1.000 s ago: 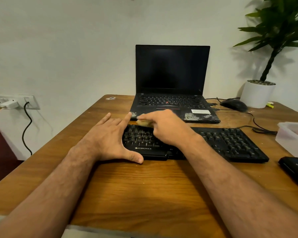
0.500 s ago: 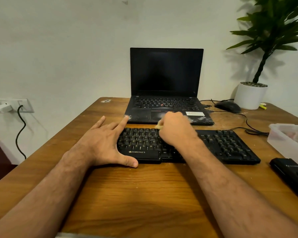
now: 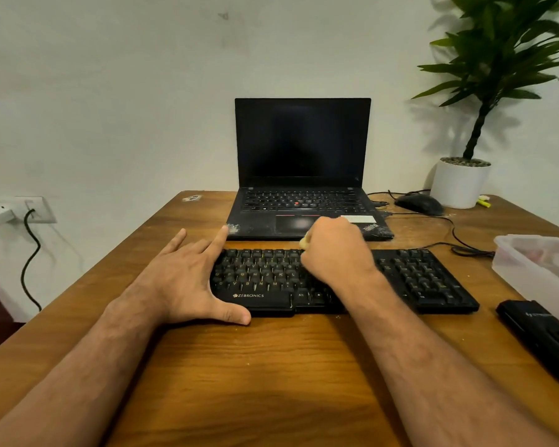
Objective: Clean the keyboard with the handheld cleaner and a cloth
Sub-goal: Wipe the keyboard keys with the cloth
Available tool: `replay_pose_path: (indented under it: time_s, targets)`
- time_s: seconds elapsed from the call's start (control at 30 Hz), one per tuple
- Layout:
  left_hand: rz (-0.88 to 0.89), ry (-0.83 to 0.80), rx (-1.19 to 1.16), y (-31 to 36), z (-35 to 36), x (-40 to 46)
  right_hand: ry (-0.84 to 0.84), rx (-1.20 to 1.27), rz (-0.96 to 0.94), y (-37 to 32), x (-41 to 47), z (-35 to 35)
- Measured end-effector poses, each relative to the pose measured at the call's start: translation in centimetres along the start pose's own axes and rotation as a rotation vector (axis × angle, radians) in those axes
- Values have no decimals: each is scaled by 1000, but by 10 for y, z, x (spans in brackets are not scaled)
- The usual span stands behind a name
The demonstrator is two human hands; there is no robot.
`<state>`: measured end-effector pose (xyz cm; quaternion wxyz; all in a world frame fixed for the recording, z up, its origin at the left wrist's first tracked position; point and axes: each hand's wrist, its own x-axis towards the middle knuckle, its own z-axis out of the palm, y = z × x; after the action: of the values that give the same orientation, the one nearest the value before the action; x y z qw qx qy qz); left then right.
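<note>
A black Zebronics keyboard (image 3: 417,282) lies across the wooden table (image 3: 271,366), with pale specks on its keys. My left hand (image 3: 188,279) lies flat with spread fingers against the keyboard's left end, thumb along its front edge. My right hand (image 3: 333,250) is curled over the upper middle rows and grips a small yellowish cloth (image 3: 304,242); only a bit of it shows at the knuckles. A black handheld device (image 3: 542,337) lies at the table's right edge, partly out of frame.
An open black laptop (image 3: 304,175) with dusty palm rest stands behind the keyboard. A black mouse (image 3: 419,204) and cable lie to the back right by a white plant pot (image 3: 459,185). A translucent plastic box (image 3: 539,269) sits at right. Wall socket (image 3: 17,209) at left.
My right hand with the cloth has moved rightward along the keyboard's upper rows. My left hand has stayed on the keyboard's left end.
</note>
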<state>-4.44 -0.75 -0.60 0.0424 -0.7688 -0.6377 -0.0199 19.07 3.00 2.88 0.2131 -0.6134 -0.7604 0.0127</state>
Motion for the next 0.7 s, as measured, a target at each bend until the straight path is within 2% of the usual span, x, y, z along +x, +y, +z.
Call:
replay_pose_path:
  time_s: [0.13, 0.23, 0.37, 0.5, 0.6, 0.7]
  targets:
    - [-9, -4, 19, 0, 0, 1, -198, 190, -173, -28, -19, 0]
    - [-15, 3, 12, -1, 2, 1, -166, 246, -213, -32, -14, 8]
    - [-13, 9, 8, -1, 3, 1, -250, 166, -316, -33, -14, 10]
    - [-11, 3, 11, -3, 4, 2, -207, 156, -438, -34, -20, -3]
    - [-10, 8, 5, -2, 4, 2, -62, 202, -417, -33, -15, 5]
    - [-12, 14, 3, -2, 4, 2, -122, 145, -467, -40, -12, 18]
